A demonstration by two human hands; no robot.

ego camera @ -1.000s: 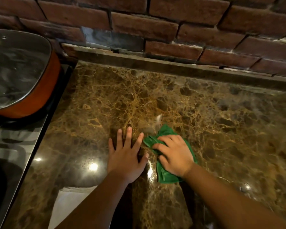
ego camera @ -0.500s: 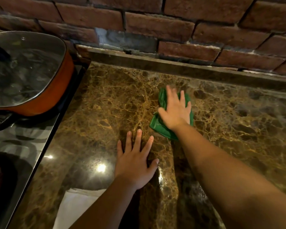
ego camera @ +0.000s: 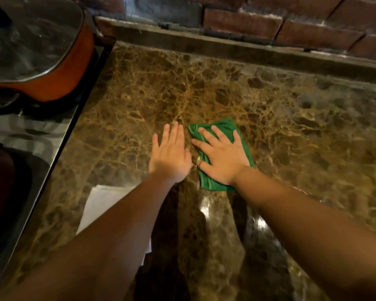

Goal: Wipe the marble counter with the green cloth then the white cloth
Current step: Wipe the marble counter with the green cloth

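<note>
We press our right hand (ego camera: pixel 220 158) flat on the green cloth (ego camera: pixel 224 127), fingers spread and open, palm down, so the cloth is pinned against the marble desk (ego camera: pixel 291 118) rather than gripped. Most of the cloth is hidden under the hand; only its far edge, its right side and a strip near the wrist show. Just left of the green cloth, our left hand (ego camera: pixel 170 155) lies open and flat on the bare marble, fingers together, holding nothing; its thumb is hard to make out. Nearer to us and left of the green cloth, the white cloth (ego camera: pixel 102 203) lies on the desk, largely covered by our left forearm, so we cannot tell its full shape. Far left of the green cloth, an orange pan (ego camera: pixel 59 77) with a glass lid (ego camera: pixel 30 38) sits on the black stovetop (ego camera: pixel 26 135), cut off by the frame. Beyond the green cloth runs a brick wall (ego camera: pixel 313 25), blurred.
</note>
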